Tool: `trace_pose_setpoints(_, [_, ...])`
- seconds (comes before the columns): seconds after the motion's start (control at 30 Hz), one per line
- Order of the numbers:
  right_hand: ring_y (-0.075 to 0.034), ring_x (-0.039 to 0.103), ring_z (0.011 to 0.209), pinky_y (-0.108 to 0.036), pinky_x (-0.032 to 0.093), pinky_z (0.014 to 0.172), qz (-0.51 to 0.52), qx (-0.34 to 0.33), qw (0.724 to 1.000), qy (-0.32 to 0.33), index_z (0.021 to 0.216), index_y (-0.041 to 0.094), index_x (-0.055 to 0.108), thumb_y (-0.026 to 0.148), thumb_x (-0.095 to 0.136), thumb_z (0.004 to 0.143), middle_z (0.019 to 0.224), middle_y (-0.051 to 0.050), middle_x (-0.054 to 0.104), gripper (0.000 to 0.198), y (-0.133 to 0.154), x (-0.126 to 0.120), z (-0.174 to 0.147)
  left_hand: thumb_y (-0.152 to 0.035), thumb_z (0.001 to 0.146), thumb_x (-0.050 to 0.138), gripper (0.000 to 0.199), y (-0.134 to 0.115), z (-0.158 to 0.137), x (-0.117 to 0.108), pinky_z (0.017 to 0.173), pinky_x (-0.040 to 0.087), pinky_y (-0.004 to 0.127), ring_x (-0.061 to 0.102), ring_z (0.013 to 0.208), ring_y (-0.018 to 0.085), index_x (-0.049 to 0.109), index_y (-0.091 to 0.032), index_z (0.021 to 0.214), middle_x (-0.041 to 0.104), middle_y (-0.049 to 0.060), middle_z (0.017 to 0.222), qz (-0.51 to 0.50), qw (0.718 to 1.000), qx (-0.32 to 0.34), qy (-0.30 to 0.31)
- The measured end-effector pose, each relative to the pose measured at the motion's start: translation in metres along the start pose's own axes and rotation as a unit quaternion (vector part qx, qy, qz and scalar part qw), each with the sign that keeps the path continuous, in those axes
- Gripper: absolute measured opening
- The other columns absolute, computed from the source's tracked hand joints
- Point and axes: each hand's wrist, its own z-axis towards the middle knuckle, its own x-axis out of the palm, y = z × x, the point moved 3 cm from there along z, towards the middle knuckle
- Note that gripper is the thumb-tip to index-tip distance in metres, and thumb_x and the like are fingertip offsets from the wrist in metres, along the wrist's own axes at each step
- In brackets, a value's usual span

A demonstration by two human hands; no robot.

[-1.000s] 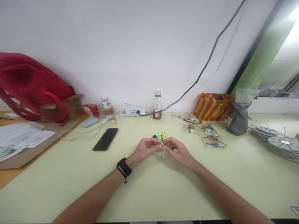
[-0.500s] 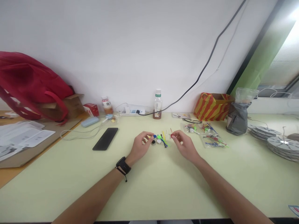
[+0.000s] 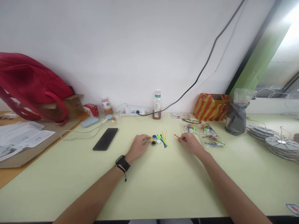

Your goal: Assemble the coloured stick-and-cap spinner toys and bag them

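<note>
My left hand (image 3: 139, 145), with a black watch on its wrist, has thumb and fingertips closed at a small yellow piece (image 3: 151, 140), mostly covered by the fingers. Against that piece lies a cluster of small round parts: a blue one (image 3: 154, 137), a black one (image 3: 153, 143), a green one (image 3: 159, 137) and a white one (image 3: 158, 141). Thin coloured plastic sticks (image 3: 164, 140) lie just right of them. My right hand (image 3: 189, 142) pinches a thin red plastic stick (image 3: 177, 136) low over the table, its arrow-like tip pointing left.
Clear bags of coloured plastic parts (image 3: 213, 140) lie to the right, before a striped bag (image 3: 211, 107). A black phone (image 3: 105, 139) rests on the left. A bottle (image 3: 157, 105) and a power strip (image 3: 132, 111) stand by the wall. Stacked grey discs (image 3: 282, 146) sit far right.
My right hand has moved right, away from the round parts, and the red stick has tipped from upright to nearly flat. My left hand has drawn slightly left off the blue part.
</note>
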Motion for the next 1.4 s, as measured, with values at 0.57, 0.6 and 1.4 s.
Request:
trace_pose_setpoints(0.57, [-0.021,0.066,0.086,-0.027,0.039,0.067,-0.071,0.115,0.991,0.023,0.083,0.023,0.073,0.025,0.064,0.087,0.089,-0.005,0.074,0.01,-0.002,-0.003,0.001,-0.033,0.096,0.057,0.025,0.003,0.0,0.003,0.085,0.052,0.037,0.064,0.099,0.024,0.071,-0.022,0.113,0.069,0.008,0.111,0.031,0.999,-0.009,0.021])
trace_pose_setpoints(0.6, [-0.021,0.066,0.086,-0.027,0.038,0.067,-0.072,0.121,0.99,0.026,0.084,0.023,0.073,0.026,0.064,0.087,0.09,-0.005,0.074,0.01,-0.001,-0.003,0.0,-0.033,0.096,0.056,0.025,0.004,0.0,0.003,0.085,0.052,0.037,0.064,0.098,0.023,0.071,-0.022,0.113,0.068,0.008,0.111,0.029,0.999,-0.007,0.021])
trace_pose_setpoints(1.4, [-0.026,0.064,0.092,-0.035,0.043,0.073,-0.142,0.082,0.985,-0.044,0.093,0.023,0.069,0.033,0.063,0.091,0.095,-0.007,0.072,0.012,0.004,0.0,-0.005,-0.04,0.103,0.045,0.025,-0.014,-0.001,-0.001,0.077,0.045,0.032,0.059,0.09,0.02,0.063,-0.022,0.106,0.067,0.005,0.104,-0.006,1.0,-0.006,0.006])
